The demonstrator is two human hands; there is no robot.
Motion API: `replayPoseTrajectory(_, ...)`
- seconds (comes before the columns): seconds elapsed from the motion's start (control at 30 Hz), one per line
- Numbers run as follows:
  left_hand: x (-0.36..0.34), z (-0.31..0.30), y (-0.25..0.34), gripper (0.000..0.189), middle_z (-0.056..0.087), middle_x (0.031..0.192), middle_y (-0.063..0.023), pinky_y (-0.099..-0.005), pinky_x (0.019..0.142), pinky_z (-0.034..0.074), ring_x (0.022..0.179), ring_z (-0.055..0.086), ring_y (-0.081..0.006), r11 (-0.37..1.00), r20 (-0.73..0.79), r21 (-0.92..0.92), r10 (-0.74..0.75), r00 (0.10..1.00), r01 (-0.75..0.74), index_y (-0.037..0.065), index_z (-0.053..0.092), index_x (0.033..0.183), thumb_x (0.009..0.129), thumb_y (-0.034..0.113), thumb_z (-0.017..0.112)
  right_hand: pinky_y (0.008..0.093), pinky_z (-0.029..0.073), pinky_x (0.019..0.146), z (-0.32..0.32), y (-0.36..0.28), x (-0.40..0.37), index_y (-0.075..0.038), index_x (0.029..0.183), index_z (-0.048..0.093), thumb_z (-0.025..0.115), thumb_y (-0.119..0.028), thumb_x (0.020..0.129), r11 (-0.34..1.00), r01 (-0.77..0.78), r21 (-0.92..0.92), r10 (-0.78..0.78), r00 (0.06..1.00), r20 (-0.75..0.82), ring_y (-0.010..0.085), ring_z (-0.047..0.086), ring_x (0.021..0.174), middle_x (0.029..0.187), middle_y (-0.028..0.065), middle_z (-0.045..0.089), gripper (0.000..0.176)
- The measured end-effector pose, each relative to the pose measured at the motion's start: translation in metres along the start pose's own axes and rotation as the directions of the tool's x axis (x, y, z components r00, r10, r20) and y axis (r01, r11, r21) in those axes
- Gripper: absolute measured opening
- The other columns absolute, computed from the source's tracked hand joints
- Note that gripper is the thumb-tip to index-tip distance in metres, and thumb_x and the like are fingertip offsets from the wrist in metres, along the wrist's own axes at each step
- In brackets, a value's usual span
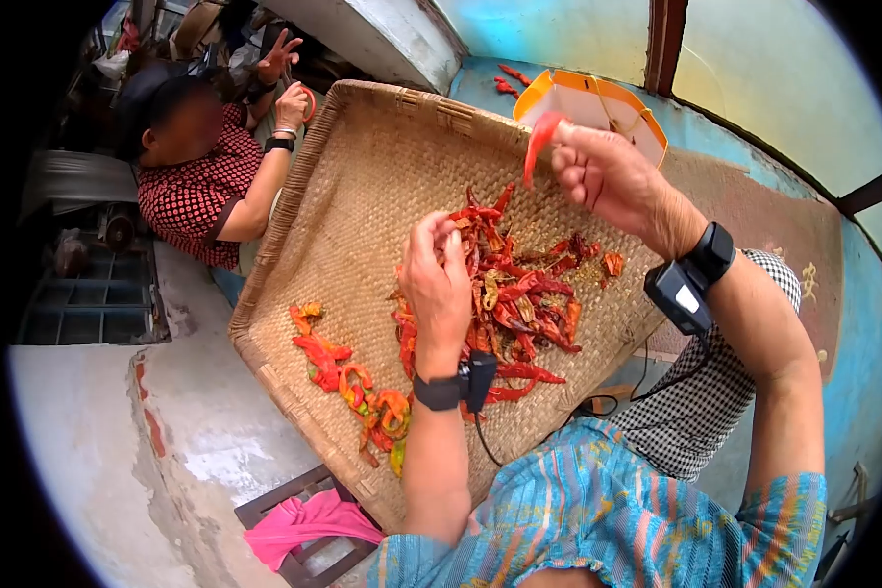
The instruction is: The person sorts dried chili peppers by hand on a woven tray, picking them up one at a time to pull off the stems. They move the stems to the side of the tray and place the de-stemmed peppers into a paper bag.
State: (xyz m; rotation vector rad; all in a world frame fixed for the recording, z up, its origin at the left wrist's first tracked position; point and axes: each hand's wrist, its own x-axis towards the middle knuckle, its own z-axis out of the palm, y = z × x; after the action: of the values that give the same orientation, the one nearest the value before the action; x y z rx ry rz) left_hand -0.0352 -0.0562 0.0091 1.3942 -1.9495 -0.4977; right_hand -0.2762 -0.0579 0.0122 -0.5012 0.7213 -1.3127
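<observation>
A wide woven bamboo tray [353, 186] lies in front of me, with a loose pile of wrinkled dried red chili peppers [519, 294] on it. My left hand [436, 284] is over the pile's left side, thumb and fingers bent closed around a red chili, partly hidden by the fingers. Raised above the tray's upper right rim, my right hand [608, 176] pinches a curved red chili pepper [538, 147], slightly blurred. A smaller group of softer red, orange and green peppers [363, 397] sits along the tray's lower left. Both wrists wear black straps with small devices.
Across the tray sits another person [206, 176], one hand holding a red-handled tool. A white and orange box [598, 108] stands beyond the upper right rim, with a few red peppers [507, 83] nearby. Pink cloth [314, 524] hangs on a dark wooden stool. Cables run by my lap.
</observation>
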Motion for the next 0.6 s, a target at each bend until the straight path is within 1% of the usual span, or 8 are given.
replayPoseTrajectory(0.03, 0.011, 0.005, -0.005, 0.031, 0.064, 0.111, -0.0156, -0.0382, 0.087, 0.048, 0.099, 0.061, -0.0261, 1.0, 0.004, -0.002, 0.003, 1.0, -0.003, -0.001, 0.052, 0.119, 0.092, 0.014, 0.059, 0.019, 0.045, 0.052, -0.004, -0.003, 0.003, -0.005, 0.101, 0.057, 0.061, -0.028, 0.094, 0.999, 0.027, 0.042, -0.025, 0.999, -0.042, 0.0039, 0.054, 0.061, 0.074, -0.0008, 0.059, 0.024)
replayPoseTrajectory(0.1, 0.026, 0.02, -0.025, 0.038, 0.058, 0.118, -0.0192, -0.0448, 0.095, 0.042, 0.112, 0.052, -0.0335, 0.919, 0.17, 0.355, 0.119, 0.978, -0.174, 0.0, 0.052, 0.122, 0.089, 0.017, 0.061, 0.0186, 0.044, 0.052, -0.011, 0.004, 0.005, -0.006, 0.103, 0.06, 0.06, -0.029, 0.094, 0.997, -0.002, -0.083, -0.004, 0.997, -0.076, 0.0032, 0.054, 0.062, 0.074, -0.0023, 0.059, 0.024)
replayPoseTrajectory(0.27, 0.023, 0.04, -0.032, 0.042, 0.06, 0.113, -0.0186, -0.0446, 0.093, 0.041, 0.105, 0.053, -0.0359, 0.895, 0.208, 0.4, 0.119, 0.971, -0.196, 0.003, 0.055, 0.122, 0.085, 0.022, 0.065, 0.0185, 0.04, 0.051, -0.002, 0.015, -0.004, -0.007, 0.102, 0.065, 0.061, -0.027, 0.095, 0.898, -0.049, -0.438, 0.103, 0.989, 0.101, 0.004, 0.049, 0.06, 0.072, -0.0044, 0.056, 0.022)
replayPoseTrajectory(0.33, 0.021, 0.026, -0.018, 0.032, 0.063, 0.108, -0.0162, -0.0422, 0.088, 0.044, 0.097, 0.057, -0.0334, 0.918, 0.402, 0.321, 0.089, 0.911, -0.231, 0.003, 0.061, 0.113, 0.086, 0.019, 0.064, 0.0193, 0.04, 0.051, -0.005, 0.016, -0.002, -0.006, 0.099, 0.065, 0.061, -0.027, 0.095, 0.876, -0.042, -0.481, 0.121, 0.983, 0.135, 0.0042, 0.048, 0.06, 0.073, -0.0034, 0.056, 0.021)
replayPoseTrajectory(0.4, 0.007, 0.012, -0.004, 0.022, 0.065, 0.103, -0.013, -0.0383, 0.084, 0.047, 0.092, 0.06, -0.0278, 0.922, 0.368, 0.306, 0.115, 0.923, -0.237, 0.003, 0.064, 0.105, 0.086, 0.014, 0.064, 0.0202, 0.039, 0.051, -0.004, 0.019, 0.0, -0.006, 0.097, 0.065, 0.06, -0.027, 0.095, 0.86, -0.03, -0.509, 0.134, 0.977, 0.169, 0.0043, 0.047, 0.06, 0.073, -0.0025, 0.056, 0.022)
replayPoseTrajectory(0.47, -0.009, 0.001, 0.002, 0.023, 0.062, 0.104, -0.0151, -0.0359, 0.086, 0.048, 0.097, 0.06, -0.0263, 0.999, 0.254, -0.031, 0.043, 0.966, -0.036, 0.003, 0.063, 0.106, 0.084, 0.007, 0.065, 0.0227, 0.042, 0.051, -0.004, 0.021, -0.001, -0.003, 0.096, 0.065, 0.059, -0.026, 0.096, 0.652, 0.089, -0.753, 0.069, 0.982, 0.176, 0.0049, 0.048, 0.062, 0.073, -0.0006, 0.057, 0.024)
replayPoseTrajectory(0.5, -0.015, -0.003, -0.003, 0.019, 0.061, 0.102, -0.0135, -0.032, 0.087, 0.048, 0.097, 0.06, -0.0233, 0.982, 0.135, -0.038, 0.191, 0.972, -0.187, 0.001, 0.063, 0.105, 0.087, 0.004, 0.062, 0.0265, 0.046, 0.057, -0.002, 0.022, -0.004, 0.0, 0.095, 0.065, 0.06, -0.022, 0.092, 0.595, 0.155, -0.789, 0.047, 0.973, 0.227, 0.009, 0.053, 0.065, 0.072, 0.003, 0.06, 0.023)
replayPoseTrajectory(0.6, -0.033, -0.011, -0.019, 0.016, 0.06, 0.106, -0.0118, -0.0307, 0.088, 0.048, 0.096, 0.059, -0.0195, 0.949, -0.038, -0.31, 0.05, 0.998, -0.059, -0.001, 0.063, 0.105, 0.091, 0.004, 0.06, 0.0348, 0.05, 0.067, 0.004, 0.034, -0.011, 0.002, 0.096, 0.067, 0.061, -0.016, 0.087, 0.499, 0.27, -0.824, 0.037, 0.943, 0.331, 0.018, 0.061, 0.073, 0.077, 0.0114, 0.066, 0.021)
